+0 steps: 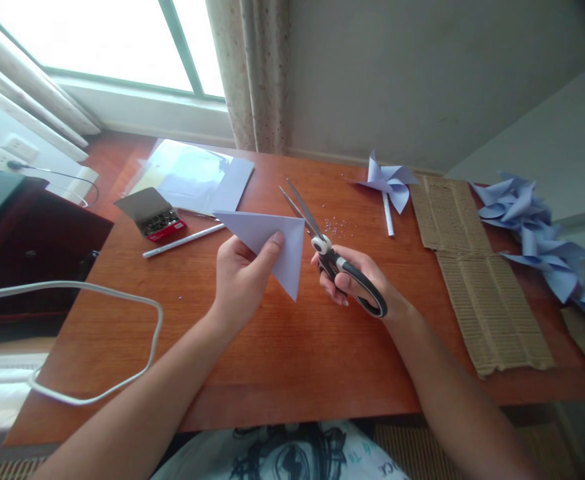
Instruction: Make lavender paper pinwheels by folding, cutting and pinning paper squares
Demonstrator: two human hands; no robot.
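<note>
Pinched between the thumb and fingers of my left hand (245, 273) is a sheet of pale paper folded into a triangle (288, 257), one corner pointing down. My right hand (355, 273) grips a pair of scissors (322, 243) with black and white handles. Their blades are slightly parted and point up and away to the left, close by the paper's right edge; I cannot tell whether they touch it. A finished paper pinwheel (387, 180) on a white stick lies beyond my right hand.
A red box of small metal pins (165, 227), a rolled paper stick (185, 241) and a plastic-wrapped paper stack (197, 177) lie left. Tiny bits (337, 227) dot the table (292, 373). Right are corrugated cardboard (482, 287) and several piled pinwheels (517, 207). A white cable (157, 327) loops at left.
</note>
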